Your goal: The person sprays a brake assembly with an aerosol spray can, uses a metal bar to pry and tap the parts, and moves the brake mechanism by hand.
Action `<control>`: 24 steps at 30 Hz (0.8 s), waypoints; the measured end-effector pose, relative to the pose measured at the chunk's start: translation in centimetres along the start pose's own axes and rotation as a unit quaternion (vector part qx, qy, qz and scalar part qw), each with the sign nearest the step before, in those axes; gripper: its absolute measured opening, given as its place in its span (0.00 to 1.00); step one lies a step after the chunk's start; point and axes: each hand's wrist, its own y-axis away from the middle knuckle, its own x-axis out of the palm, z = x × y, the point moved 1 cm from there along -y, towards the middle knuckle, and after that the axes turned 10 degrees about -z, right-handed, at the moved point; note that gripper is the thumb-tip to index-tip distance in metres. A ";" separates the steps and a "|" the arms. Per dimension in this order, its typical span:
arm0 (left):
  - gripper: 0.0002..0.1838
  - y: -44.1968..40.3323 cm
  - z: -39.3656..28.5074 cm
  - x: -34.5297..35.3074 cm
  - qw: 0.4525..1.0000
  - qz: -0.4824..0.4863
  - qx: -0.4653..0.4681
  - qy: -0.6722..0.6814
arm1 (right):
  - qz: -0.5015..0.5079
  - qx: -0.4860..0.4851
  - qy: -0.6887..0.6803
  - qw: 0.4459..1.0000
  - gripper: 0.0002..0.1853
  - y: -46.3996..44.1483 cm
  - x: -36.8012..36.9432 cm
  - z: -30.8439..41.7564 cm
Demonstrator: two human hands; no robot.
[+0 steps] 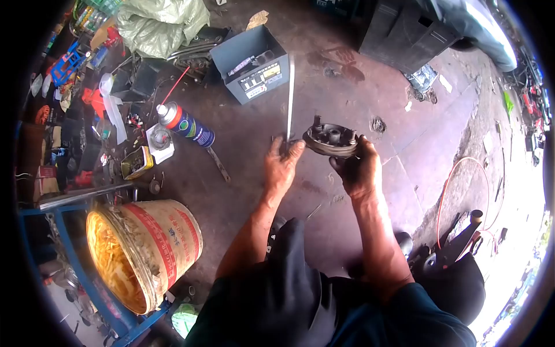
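Right-hand fingers: the right hand [359, 173] is closing around the near right rim of the dark, greasy-looking round metal part [332, 139], which is showing upright posts and a central hub, with the thumb and fingers bearing on its edge.
Left-hand fingers: the left hand [280, 166] is curling partway, its thumb pointing towards the part's left rim; whether it is touching that rim I cannot tell.
Pale strip: a long, narrow, whitish strip [290, 95] is running away from the left fingertips; whether they are pinching it I cannot tell.
Slip risk: the right fingers are taking the part at one side, so grime on the darkened skin could be causing it to tip and fall onto the dusty, purplish floor [321, 185] below them.
Knock risk: the strip, if it is being held, could be striking the posts should the left wrist turn inward.
Spray can: left of the left fingers, a blue cylindrical can with a red-and-white top [186, 125] is showing a green emblem; its lettering is staying too small to read.
Box label: beyond the left fingertips, an open grey-blue box [257, 81] is bearing white print, unreadable here.
Bucket print: nearer the body, left of those fingers, a tilted cream bucket with red bands [173, 240] is carrying red characters, too blurred to read.
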 end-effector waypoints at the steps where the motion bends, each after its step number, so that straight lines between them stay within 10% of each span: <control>1: 0.22 0.0 0.4 -0.2 0.999 0.002 -0.033 0.023 | 0.026 0.001 0.010 1.000 0.14 -0.1 -0.2 0.1; 5: 0.17 -0.1 0.9 0.2 0.987 -0.030 -0.068 0.142 | 0.003 -0.072 0.178 0.981 0.32 1.6 0.6 0.7; 7: 0.15 0.2 0.0 -0.1 0.986 -0.037 -0.095 0.129 | -0.046 -0.471 0.370 0.799 0.42 0.6 -0.2 -0.1; 8: 0.14 0.2 -0.7 -0.3 0.986 -0.042 -0.106 0.122 | 0.014 -0.507 0.372 0.777 0.42 -0.4 -0.8 0.5; 13: 0.13 0.0 -1.9 -2.8 0.993 0.043 -0.055 0.090 | 0.261 -0.288 0.223 0.894 0.49 -3.3 1.6 3.1; 17: 0.12 -0.3 -2.3 -2.6 0.992 0.061 -0.074 0.078 | 0.163 -0.305 0.348 0.872 0.24 -0.8 3.3 3.5; 21: 0.12 -1.4 -3.0 -1.7 0.985 -0.070 0.111 -0.114 | 0.040 -0.422 0.242 0.873 0.17 -2.0 3.2 2.6; 24: 0.11 -0.5 -5.0 -3.0 0.982 0.032 0.043 -0.180 | 0.017 -0.452 0.214 0.866 0.14 -2.5 3.9 3.7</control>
